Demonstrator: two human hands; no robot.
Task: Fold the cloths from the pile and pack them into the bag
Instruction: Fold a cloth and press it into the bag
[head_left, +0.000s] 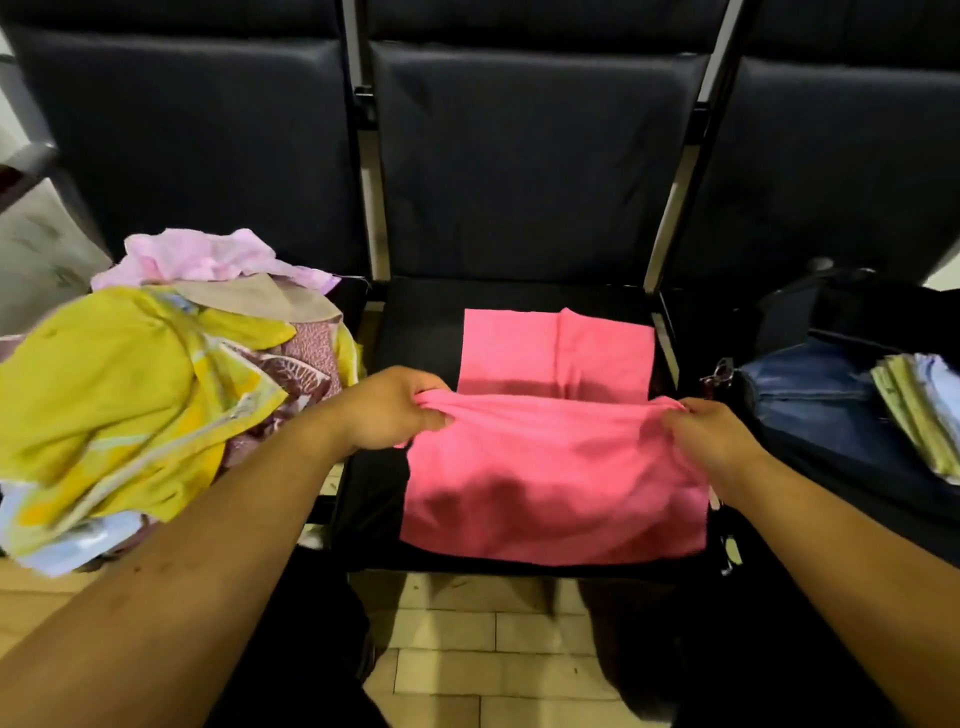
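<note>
On middle seat: pink cloth (556, 467) lies on the black seat pad (415, 322). Far half is flat with one crease running front to back; near half reaches the seat's front edge.
Cloth shape: a raised ridge runs left to right across its middle, strung between the two hands and sagging slightly at the centre.
Left hand: left hand (387, 408) has fingers curled and pinches the left end of the ridge, with fabric bunched at the fingertips. Forearm comes in from lower left.
Right hand: right hand (711, 431) has fingers curled and pinches the right end of the ridge, knuckles up. Forearm comes in from lower right.
Pile: pile (291, 364) of unfolded cloths is heaped on the left seat, just beside the left forearm.
Pile contents: yellow patterned cloth (119, 389) on the near side, pale pink cloth (208, 257) on top at the back, maroon print and a beige piece between them, light blue at the lower edge.
Bag: dark blue bag (810, 415) sits on the right seat, near the right hand and apart from it.
Folded stack: folded cloths (919, 410) with green and pale blue edges sit at the bag's far right, cut by the frame edge. In or on the bag, cannot tell.
Backrests: dark padded backrests (519, 156) stand behind all three seats, with metal posts between them.
Floor: beige tiled floor (493, 649) shows below the seat's front edge, between the forearms.
</note>
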